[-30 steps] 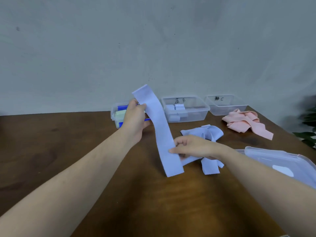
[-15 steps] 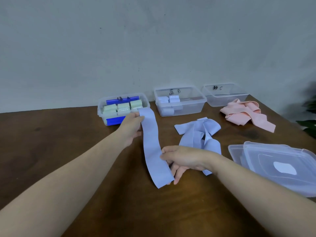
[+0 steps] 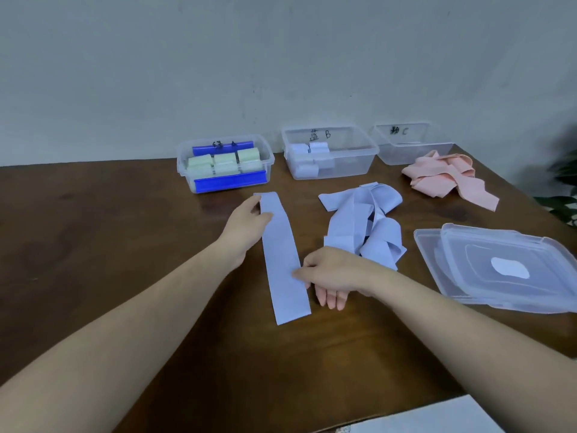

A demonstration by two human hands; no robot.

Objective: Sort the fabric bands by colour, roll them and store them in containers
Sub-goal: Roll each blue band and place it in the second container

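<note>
A single light blue band (image 3: 282,254) lies stretched out flat on the brown table (image 3: 93,245), running from just below the left box down toward the centre of the frame. The left hand (image 3: 246,228) is at its far end, thumb on top of the fabric and fingers along its left edge, so it looks like a light pinch on that end. The right hand (image 3: 331,273) is further down on the band's right edge, thumb and forefinger pinching the fabric while the other fingers point down, loosely straight, onto the table.

Just right of the band, centre frame, sits a loose blue pile (image 3: 365,226) of more bands, all tangled over each other. Further right and up, a pink pile (image 3: 449,179) lies in front of the right box.

Along the wall in the upper middle there are three clear boxes in a row. The left box (image 3: 224,164) has pale green rolls (image 3: 223,160) packed in a row between two bright blue strips. The middle box (image 3: 329,151), marked B, holds a few blue rolls (image 3: 309,157) at its left side. The right box (image 3: 412,143), marked C, has nothing visible in it from this angle.

On the right side of the frame, clear lids (image 3: 505,267) are stacked with a white label showing through. A bit of green plant (image 3: 562,189) pokes in at the right edge, and a pale flat thing (image 3: 437,417) cuts into the bottom right corner, can't tell what it is.
</note>
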